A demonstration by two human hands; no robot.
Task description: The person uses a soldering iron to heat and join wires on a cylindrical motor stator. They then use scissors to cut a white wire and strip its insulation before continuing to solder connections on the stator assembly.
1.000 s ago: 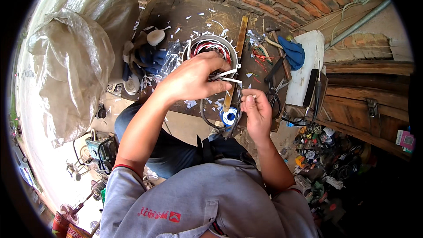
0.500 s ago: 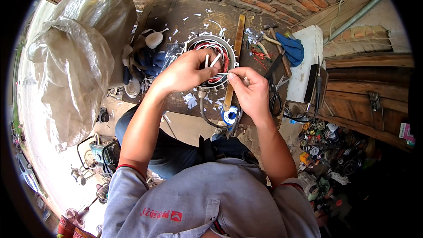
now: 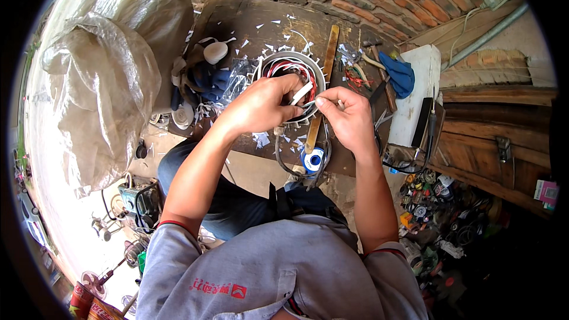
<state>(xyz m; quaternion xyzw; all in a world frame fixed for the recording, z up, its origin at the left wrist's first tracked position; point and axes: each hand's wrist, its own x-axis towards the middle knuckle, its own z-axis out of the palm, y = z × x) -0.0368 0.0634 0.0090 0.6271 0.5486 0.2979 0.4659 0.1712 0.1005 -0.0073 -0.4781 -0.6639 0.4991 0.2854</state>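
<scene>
A round motor stator (image 3: 322,74) sits on the workbench, its inside packed with red and white wires (image 3: 308,70). Over its near rim, my left hand (image 3: 264,104) is closed on a thin wire, thumb toward the right. A white sleeve tube (image 3: 301,93) sticks up beside the fingers of that hand. Just to the right, my right hand (image 3: 348,120) pinches the same wire between thumb and forefinger. Fingers hide part of the winding and the wire's exact run. A dark cable (image 3: 278,148) leaves the stator's near side.
A wooden strip (image 3: 326,74) lies right of the stator, with a blue-and-white spool (image 3: 312,159) at its near end. Pliers, scissors, a hammer (image 3: 388,86) and a blue cloth (image 3: 398,76) lie farther right. White paper scraps (image 3: 261,139) litter the workbench (image 3: 237,15). Large plastic-wrapped bundles (image 3: 101,95) stand left.
The whole view has shifted slightly. Both hands stay at the stator's near rim; the white tubes by my left fingers, two visible before, now show as one slanted piece.
</scene>
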